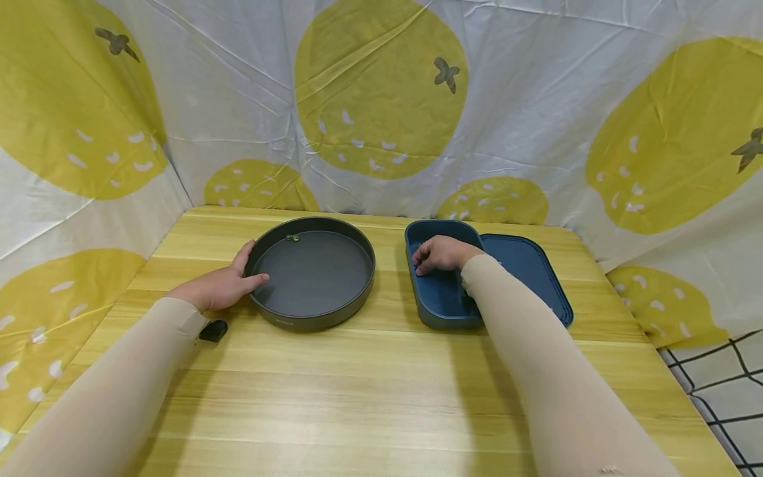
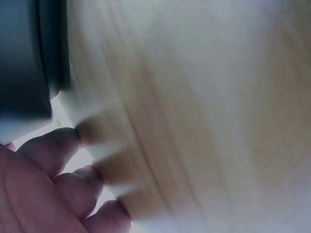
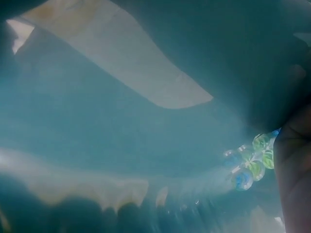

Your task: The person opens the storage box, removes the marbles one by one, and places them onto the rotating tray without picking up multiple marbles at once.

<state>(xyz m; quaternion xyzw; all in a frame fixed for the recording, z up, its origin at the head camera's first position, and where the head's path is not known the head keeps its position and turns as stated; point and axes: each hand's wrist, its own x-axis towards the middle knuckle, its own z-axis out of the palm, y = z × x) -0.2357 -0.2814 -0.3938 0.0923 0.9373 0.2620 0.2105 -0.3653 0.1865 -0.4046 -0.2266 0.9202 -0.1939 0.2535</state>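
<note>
A round, dark grey pan (image 1: 312,271) sits on the table. My left hand (image 1: 223,285) is at its left side, thumb over the rim and the index finger along the outer wall. In the left wrist view, the other fingers (image 2: 77,191) spread down at the wood. A few small green marbles (image 1: 292,237) lie inside the pan at the back. My right hand (image 1: 444,253) reaches into a deep blue rectangular box (image 1: 441,306), fingers curled downward. Several clear glass marbles (image 3: 255,169) with blue and green swirls are right at its fingers; I cannot tell whether any are pinched.
A flat blue lid (image 1: 527,268) lies right of the box, partly behind the right forearm. A black rounded object (image 1: 213,330) shows at the left wrist. Patterned curtains (image 1: 381,86) rise behind the wooden table (image 1: 334,397); a black wire grid (image 1: 727,397) stands at the right.
</note>
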